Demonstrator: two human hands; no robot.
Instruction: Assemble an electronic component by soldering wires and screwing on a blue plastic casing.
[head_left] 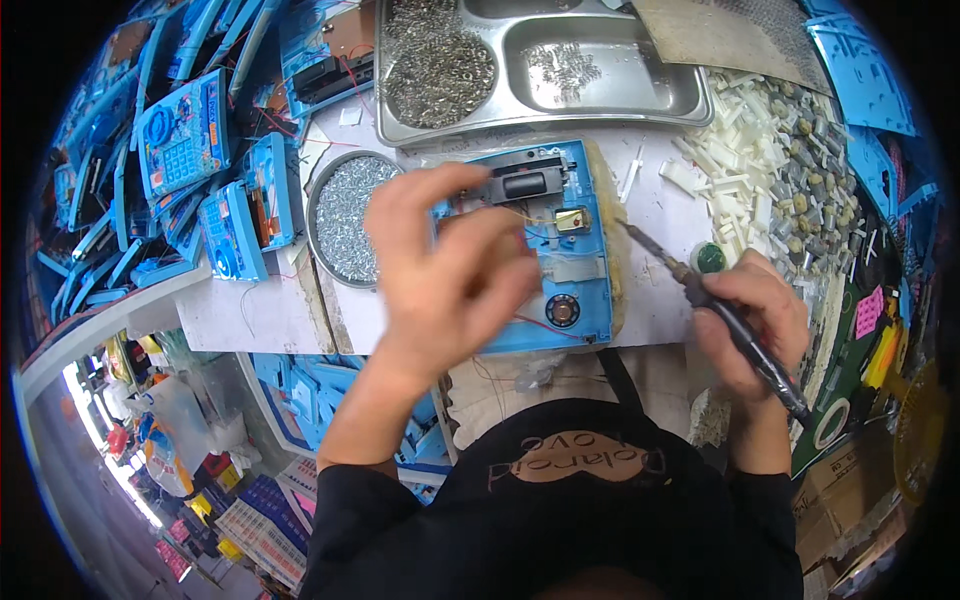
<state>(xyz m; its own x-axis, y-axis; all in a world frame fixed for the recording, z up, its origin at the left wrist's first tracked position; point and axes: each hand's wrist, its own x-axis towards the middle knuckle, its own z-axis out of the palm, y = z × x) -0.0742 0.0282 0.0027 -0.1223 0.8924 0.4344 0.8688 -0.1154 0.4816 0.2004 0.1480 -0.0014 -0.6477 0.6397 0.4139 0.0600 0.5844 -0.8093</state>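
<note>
An open blue plastic housing [591, 295] lies on a yellowish pad [608, 190] on the pale surface [655, 212], inner side up, just in front of the person. The left hand [440, 270] is over its left part, blurred; its fingers are bent and partly apart, and I cannot tell whether they pinch anything. The right hand [750, 320] has its fingers closed around the dark handle of a slim tool [755, 352], whose thin tip points toward the housing's right edge. The shell looks light and stiff, with smooth walls that may slide a little under dry fingers. The fragile parts are probably the thin wires, the small gold-coloured metal piece [571, 220] and the round speaker [563, 310]. The safest hold seems to be 2 opposite outer walls, clear of the wiring. The tool is best held by its thick handle, with the fingers off the shaft.
</note>
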